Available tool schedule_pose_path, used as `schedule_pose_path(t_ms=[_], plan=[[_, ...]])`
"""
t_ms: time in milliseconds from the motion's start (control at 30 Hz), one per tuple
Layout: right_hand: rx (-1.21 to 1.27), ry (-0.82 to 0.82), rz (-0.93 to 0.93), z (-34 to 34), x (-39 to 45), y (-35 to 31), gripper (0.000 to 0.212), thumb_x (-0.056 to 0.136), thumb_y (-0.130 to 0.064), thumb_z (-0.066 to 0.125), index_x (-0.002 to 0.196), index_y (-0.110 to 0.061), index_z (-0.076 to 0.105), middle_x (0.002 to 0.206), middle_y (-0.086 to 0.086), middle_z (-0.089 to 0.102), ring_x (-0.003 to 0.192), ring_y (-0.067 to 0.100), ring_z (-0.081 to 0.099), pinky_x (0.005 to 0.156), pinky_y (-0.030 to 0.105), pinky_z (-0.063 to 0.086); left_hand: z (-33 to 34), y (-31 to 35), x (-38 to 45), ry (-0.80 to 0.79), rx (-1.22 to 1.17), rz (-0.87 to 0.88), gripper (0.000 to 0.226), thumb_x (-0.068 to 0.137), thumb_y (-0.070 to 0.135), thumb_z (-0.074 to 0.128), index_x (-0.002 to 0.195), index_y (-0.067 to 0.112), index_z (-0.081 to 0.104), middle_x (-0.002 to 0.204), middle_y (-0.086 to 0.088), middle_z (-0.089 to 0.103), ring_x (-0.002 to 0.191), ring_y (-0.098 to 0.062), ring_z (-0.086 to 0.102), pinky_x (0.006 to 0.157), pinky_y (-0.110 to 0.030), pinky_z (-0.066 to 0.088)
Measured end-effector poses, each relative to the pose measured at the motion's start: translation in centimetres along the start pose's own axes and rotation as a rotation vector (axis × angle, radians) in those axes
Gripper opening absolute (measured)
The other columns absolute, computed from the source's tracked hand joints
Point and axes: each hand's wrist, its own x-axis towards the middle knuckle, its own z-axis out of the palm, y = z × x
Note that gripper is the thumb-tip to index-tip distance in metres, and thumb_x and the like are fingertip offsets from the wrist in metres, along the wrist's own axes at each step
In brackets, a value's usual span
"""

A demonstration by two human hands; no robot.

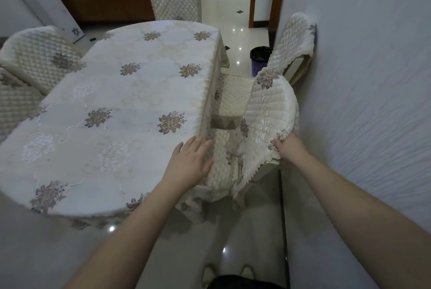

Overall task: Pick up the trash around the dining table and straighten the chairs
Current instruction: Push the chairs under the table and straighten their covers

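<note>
An oval dining table (pixel 112 92) with a flowered cream cloth fills the left. At its right side stands a near chair (pixel 270 106) in a quilted cream cover, its seat partly under the table. My right hand (pixel 289 148) grips the lower lace edge of that chair's back cover. My left hand (pixel 190 162) lies open at the table's right edge, fingers spread over the hanging cloth and the seat cushion. No trash shows on the table or the floor.
A second chair (pixel 291 43) stands against the white wall (pixel 373 78) on the right. A purple bin (pixel 258 60) with a black liner sits behind it. More covered chairs stand at the far end (pixel 176 0) and the left (pixel 37 55). My slippers (pixel 210 274) show below.
</note>
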Motion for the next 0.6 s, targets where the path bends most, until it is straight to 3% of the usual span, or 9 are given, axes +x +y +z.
schedule_pose_path(t_ms=[133,200,267,433,600], plan=[[-0.22,-0.036,-0.019,-0.6,-3.0,0.0,0.068,0.091,-0.048,0.049,0.138,-0.003,0.029,0.124,0.021,0.057,0.111,0.036,0.057,0.085,0.041,0.048,0.0,-1.7,-1.6,-0.034,-0.035,-0.063,0.057,0.098,0.05,0.033,0.15,0.028,0.022,0.159,0.003,0.021,0.147,-0.018,0.013,0.117,-0.046,0.015],[-0.374,0.017,-0.105,-0.8,-5.2,-0.1,0.068,0.092,-0.047,0.046,0.14,-0.004,0.025,0.121,0.019,0.058,0.107,0.035,0.059,0.078,0.039,0.047,0.3,-3.1,-2.8,-0.055,-0.047,-0.115,0.058,0.098,0.05,0.033,0.151,0.029,0.019,0.159,0.005,0.018,0.147,-0.016,0.009,0.117,-0.047,0.013],[-0.457,0.073,-0.195,-0.7,-7.4,-0.4,0.065,0.092,-0.047,0.045,0.141,-0.007,0.028,0.127,0.018,0.055,0.109,0.035,0.057,0.081,0.04,0.047,0.6,-4.5,-4.3,-0.078,-0.041,-0.16,0.059,0.098,0.051,0.032,0.151,0.03,0.018,0.16,0.006,0.017,0.147,-0.015,0.007,0.117,-0.046,0.012],[-0.473,0.054,-0.479,1.0,-11.2,-2.5,0.061,0.095,-0.044,0.043,0.145,-0.014,0.031,0.14,0.012,0.046,0.126,0.03,0.045,0.098,0.043,0.04,0.6,-6.8,-8.1,-0.05,-0.041,-0.25,0.059,0.098,0.054,0.028,0.151,0.03,0.02,0.159,0.006,0.018,0.147,-0.015,0.009,0.117,-0.046,0.013],[-0.42,0.024,-0.681,3.5,-13.4,-6.5,0.053,0.094,-0.034,0.049,0.141,-0.01,0.04,0.135,0.014,0.052,0.123,0.031,0.048,0.099,0.045,0.042,0.2,-9.0,-12.7,-0.018,-0.098,-0.379,0.061,0.095,0.057,0.025,0.151,0.032,0.02,0.16,0.006,0.017,0.147,-0.014,0.007,0.117,-0.045,0.011]])
